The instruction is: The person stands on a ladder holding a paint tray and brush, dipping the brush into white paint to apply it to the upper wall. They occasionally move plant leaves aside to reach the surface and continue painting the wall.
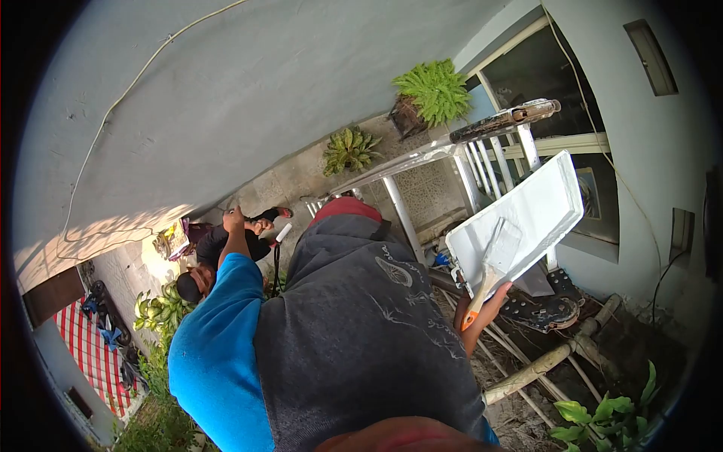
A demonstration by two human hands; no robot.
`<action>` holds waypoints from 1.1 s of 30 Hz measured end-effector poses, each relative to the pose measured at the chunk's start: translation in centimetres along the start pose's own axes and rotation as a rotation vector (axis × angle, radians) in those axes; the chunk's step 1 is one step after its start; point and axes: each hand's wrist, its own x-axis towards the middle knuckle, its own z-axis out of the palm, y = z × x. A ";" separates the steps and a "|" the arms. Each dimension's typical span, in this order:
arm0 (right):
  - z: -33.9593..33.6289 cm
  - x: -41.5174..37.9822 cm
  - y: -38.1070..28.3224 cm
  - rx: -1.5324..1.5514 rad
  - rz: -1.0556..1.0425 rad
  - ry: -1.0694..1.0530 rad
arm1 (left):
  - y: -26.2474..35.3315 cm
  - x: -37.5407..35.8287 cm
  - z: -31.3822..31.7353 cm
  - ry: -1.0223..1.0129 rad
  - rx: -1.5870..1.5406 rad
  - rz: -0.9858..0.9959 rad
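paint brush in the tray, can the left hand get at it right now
Probably not without moving: the torso lies between the left hand and the brush, which is by the right hand.

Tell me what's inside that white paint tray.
The paint tray shows a white interior, with a paintbrush across one end. The patch directly beneath the paintbrush is covered; whether its bristles touch is unclear.

Dark grey shirt [346, 346], blue sleeve [215, 350], pale print [395, 273].

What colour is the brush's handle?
The handle is tan with an orange end, best seen in the head view.
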 end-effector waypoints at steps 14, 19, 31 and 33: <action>-1.0 0.8 0.2 -0.031 0.018 0.021 | 7.7 -5.8 -0.3 0.222 -0.408 0.243; -1.2 0.8 0.0 -0.118 -0.007 -0.031 | 15.1 -7.5 -3.5 0.337 -0.510 0.351; -0.6 0.3 -0.3 -0.106 0.013 0.003 | 35.1 -11.2 -16.1 0.490 -0.867 0.788; -0.7 0.6 0.1 -0.071 0.010 0.012 | 37.6 -11.1 -17.9 0.498 -0.876 0.840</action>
